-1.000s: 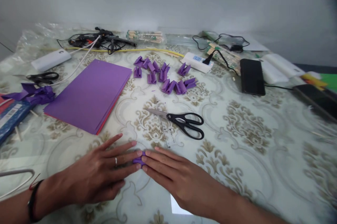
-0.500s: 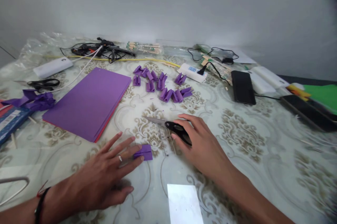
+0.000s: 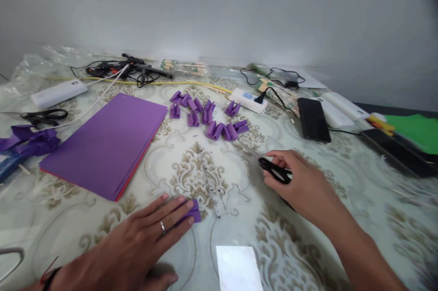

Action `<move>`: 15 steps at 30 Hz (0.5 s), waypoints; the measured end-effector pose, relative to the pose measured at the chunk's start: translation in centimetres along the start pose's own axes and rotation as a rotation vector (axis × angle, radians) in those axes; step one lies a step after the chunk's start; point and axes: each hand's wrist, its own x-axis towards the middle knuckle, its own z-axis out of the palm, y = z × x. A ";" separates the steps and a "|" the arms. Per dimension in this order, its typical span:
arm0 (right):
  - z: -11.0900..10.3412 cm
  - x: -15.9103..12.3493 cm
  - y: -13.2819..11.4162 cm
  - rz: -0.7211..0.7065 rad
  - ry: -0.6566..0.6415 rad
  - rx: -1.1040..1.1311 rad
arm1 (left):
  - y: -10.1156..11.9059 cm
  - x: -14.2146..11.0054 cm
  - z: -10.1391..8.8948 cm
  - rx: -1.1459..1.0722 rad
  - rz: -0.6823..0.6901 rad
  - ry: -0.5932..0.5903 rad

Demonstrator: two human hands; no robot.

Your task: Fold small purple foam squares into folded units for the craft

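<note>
My right hand (image 3: 290,174) grips black-handled scissors (image 3: 276,170) on the right of the work area, their blades pointing away to the upper left. With fingers stretched out, my left hand (image 3: 150,236) lies flat, its fingertips over a small folded piece of purple paper (image 3: 195,212) that they partly cover. Between the hands rests a clear ruler (image 3: 209,181). Several folded purple paper pieces (image 3: 208,113) stand farther back. A stack of purple sheets (image 3: 109,140), with red showing beneath, lies to the left of them.
Near the front edge is a white paper rectangle (image 3: 238,268). Another pair of scissors (image 3: 44,116) and crumpled purple paper (image 3: 32,140) lie at left. Along the back are a power strip (image 3: 248,99), glue guns with cables (image 3: 132,70) and wooden sticks (image 3: 185,67). A black phone (image 3: 313,120) lies right.
My right hand has carried the scissors to the right, away from the ruler. My left hand stays on the folded purple paper, now covering more of it. The view has shifted slightly.
</note>
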 end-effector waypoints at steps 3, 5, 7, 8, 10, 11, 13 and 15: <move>0.0 0.7 1.3 0.038 -0.029 -0.032 | 0.2 0.2 0.2 0.018 -0.025 0.007; 0.0 0.6 0.6 -0.007 0.007 -0.052 | 0.3 0.4 0.2 0.051 -0.024 0.002; 0.1 0.0 -1.4 -0.059 0.089 -0.059 | 0.5 0.6 0.2 0.081 -0.016 -0.011; 0.2 -0.6 -2.8 -0.071 0.094 -0.040 | 0.5 0.6 0.2 0.093 -0.013 -0.017; 0.9 -1.9 -5.8 -0.093 -0.010 0.007 | 0.6 0.7 0.2 0.114 -0.014 -0.020; 1.4 -2.5 -7.3 -0.097 -0.073 0.018 | 0.6 0.7 0.2 0.125 -0.016 -0.017; 2.3 -3.3 -9.6 -0.092 -0.215 0.037 | 0.6 0.5 0.4 0.137 -0.023 -0.002; 2.9 -3.3 -10.7 -0.048 -0.311 0.070 | 0.6 0.3 0.7 0.134 -0.032 0.021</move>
